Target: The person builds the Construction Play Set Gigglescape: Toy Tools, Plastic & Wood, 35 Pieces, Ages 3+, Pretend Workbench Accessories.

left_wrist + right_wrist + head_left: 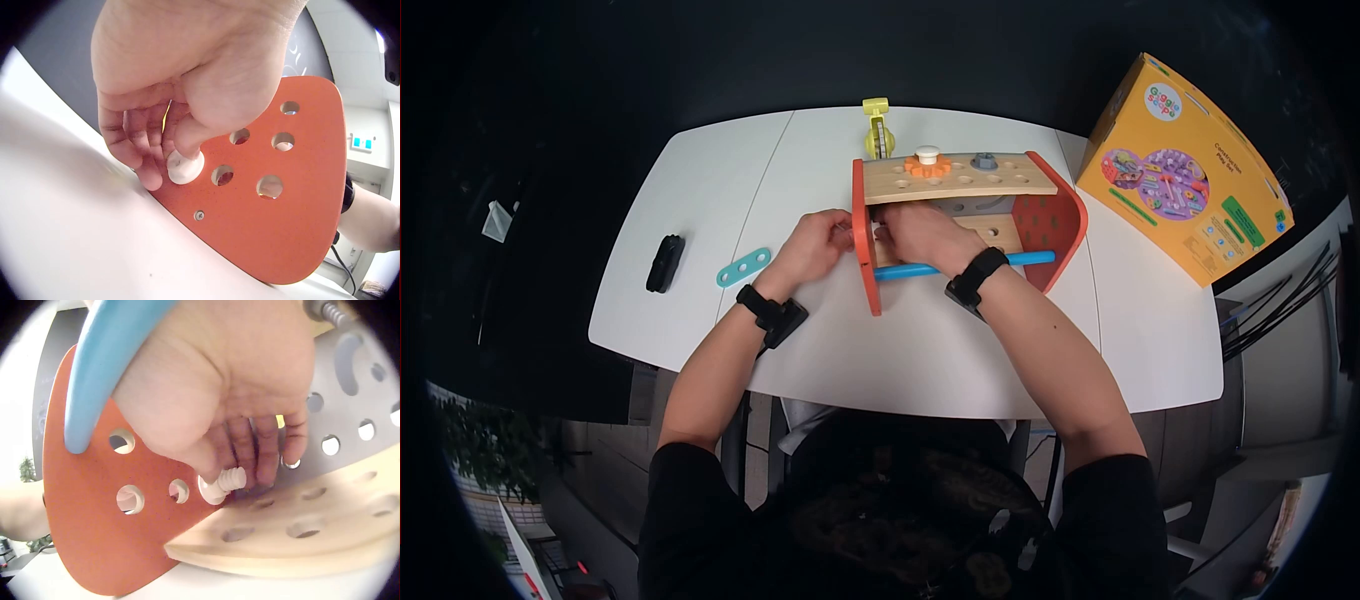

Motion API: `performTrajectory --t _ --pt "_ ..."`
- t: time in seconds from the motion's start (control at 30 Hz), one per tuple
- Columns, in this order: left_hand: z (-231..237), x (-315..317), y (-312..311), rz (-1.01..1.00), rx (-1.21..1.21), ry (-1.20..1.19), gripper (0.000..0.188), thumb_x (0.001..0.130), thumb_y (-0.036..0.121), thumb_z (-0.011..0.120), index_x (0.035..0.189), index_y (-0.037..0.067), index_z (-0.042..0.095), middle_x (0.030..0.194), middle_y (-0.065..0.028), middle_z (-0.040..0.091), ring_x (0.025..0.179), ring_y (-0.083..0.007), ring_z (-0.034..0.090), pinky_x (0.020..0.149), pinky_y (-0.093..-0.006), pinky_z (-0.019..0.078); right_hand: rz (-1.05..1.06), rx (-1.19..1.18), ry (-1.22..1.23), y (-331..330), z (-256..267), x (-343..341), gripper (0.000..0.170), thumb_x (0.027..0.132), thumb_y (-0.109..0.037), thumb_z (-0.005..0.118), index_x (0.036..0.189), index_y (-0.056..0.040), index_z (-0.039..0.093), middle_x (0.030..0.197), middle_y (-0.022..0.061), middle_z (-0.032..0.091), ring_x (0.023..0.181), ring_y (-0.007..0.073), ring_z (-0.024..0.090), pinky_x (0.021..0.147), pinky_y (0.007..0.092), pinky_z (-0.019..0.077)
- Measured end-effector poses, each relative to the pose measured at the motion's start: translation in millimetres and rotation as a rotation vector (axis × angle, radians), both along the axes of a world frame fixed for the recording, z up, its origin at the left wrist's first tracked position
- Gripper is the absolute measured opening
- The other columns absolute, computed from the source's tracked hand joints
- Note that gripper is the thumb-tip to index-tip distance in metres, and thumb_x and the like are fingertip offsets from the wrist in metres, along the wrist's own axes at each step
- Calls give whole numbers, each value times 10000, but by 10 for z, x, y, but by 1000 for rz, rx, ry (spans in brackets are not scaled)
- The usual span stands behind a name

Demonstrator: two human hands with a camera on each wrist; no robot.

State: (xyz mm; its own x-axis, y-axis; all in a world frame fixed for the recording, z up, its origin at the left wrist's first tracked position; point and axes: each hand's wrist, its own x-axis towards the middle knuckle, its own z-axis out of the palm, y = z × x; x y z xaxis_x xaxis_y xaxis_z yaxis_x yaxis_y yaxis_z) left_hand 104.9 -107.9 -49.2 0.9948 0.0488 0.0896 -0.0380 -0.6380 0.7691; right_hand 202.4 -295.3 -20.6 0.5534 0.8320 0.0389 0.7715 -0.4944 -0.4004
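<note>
A toy workbench with orange-red side panels (863, 240) stands on the white table. At the outer face of its left panel, my left hand (808, 248) pinches the round white head (185, 167) of a toy bolt, thumb on it and fingers curled beside. My right hand (928, 236) reaches inside the workbench under the wooden top (990, 180). There its thumb and fingers curl around the white threaded shaft (232, 479), which sticks out from the panel's inner face. A blue rod (1030, 258) runs across the front, below the right wrist.
A teal strip with holes (744, 267) and a black case-like object (663, 264) lie to the left. An orange gear (927, 168) and a grey nut (984, 161) sit on the wooden top. Behind is a yellow-green toy (878, 130); a yellow box (1185, 170) stands right.
</note>
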Motion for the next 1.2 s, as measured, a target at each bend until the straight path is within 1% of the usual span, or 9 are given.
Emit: performTrajectory --t 0.4,0.6,0.67,0.8,0.93,1.03,1.13,1.17,1.2 --pt "-50 19 23 -2 -30 11 235 997 70 580 1175 -49 676 931 -143 741 852 -207 700 841 -333 555 -45 -159 -20 19 152 -62 220 919 -132 616 1092 -49 725 1152 184 721 1099 346 677 932 445 545" --pt "-38 -13 26 44 12 43 265 991 129 608 1195 -21 686 877 -126 730 834 -196 694 815 -332 547 -97 -71 57 -144 220 -120 298 982 -243 589 1167 -33 691 1039 197 726 1016 387 680 902 473 536" --pt "-45 -29 40 63 15 47 285 997 163 606 1203 -14 687 859 -122 727 828 -198 694 804 -335 545 36 156 -18 -361 173 -186 324 983 -245 600 1224 -43 679 1017 193 725 1015 392 679 904 467 540" --pt "176 -91 -75 164 -202 122 539 1060 438 464 1262 -17 672 1050 -152 728 939 -223 689 817 -352 563 107 461 -30 -852 517 -519 259 948 -216 659 1105 -13 701 971 158 712 885 352 706 809 440 568" --pt "314 -82 -127 230 -430 219 879 1021 712 298 1410 -30 563 1400 -240 588 1199 -335 620 914 -428 565 -218 701 -76 -1394 791 -454 185 949 -144 642 1087 -37 704 921 95 699 777 185 678 638 301 522" --pt "461 -114 -255 216 -508 260 989 968 784 313 1477 -49 472 1507 -282 473 1312 -421 536 981 -514 528 -401 722 -349 -1771 793 -74 289 998 -249 620 1155 -18 695 1007 88 711 899 178 674 771 295 520" --pt "692 -157 -443 207 -493 279 1017 949 789 345 1482 -71 450 1524 -298 439 1356 -456 488 1014 -572 490 -778 620 332 -1909 671 190 759 1044 -634 385 1372 21 582 1245 187 667 1152 229 644 942 393 530" --pt "711 -144 -452 201 -492 271 1017 949 789 345 1482 -71 450 1524 -298 439 1356 -456 488 1014 -572 490 -779 626 324 -1884 680 177 759 1044 -634 385 1372 21 582 1245 187 667 1152 229 644 942 393 530" --pt "720 -127 -446 188 -516 277 985 956 764 366 1472 -70 466 1489 -302 472 1339 -450 504 1032 -558 480 -727 610 545 -1848 661 179 746 1043 -632 382 1378 4 580 1236 183 670 1139 230 649 945 416 534"
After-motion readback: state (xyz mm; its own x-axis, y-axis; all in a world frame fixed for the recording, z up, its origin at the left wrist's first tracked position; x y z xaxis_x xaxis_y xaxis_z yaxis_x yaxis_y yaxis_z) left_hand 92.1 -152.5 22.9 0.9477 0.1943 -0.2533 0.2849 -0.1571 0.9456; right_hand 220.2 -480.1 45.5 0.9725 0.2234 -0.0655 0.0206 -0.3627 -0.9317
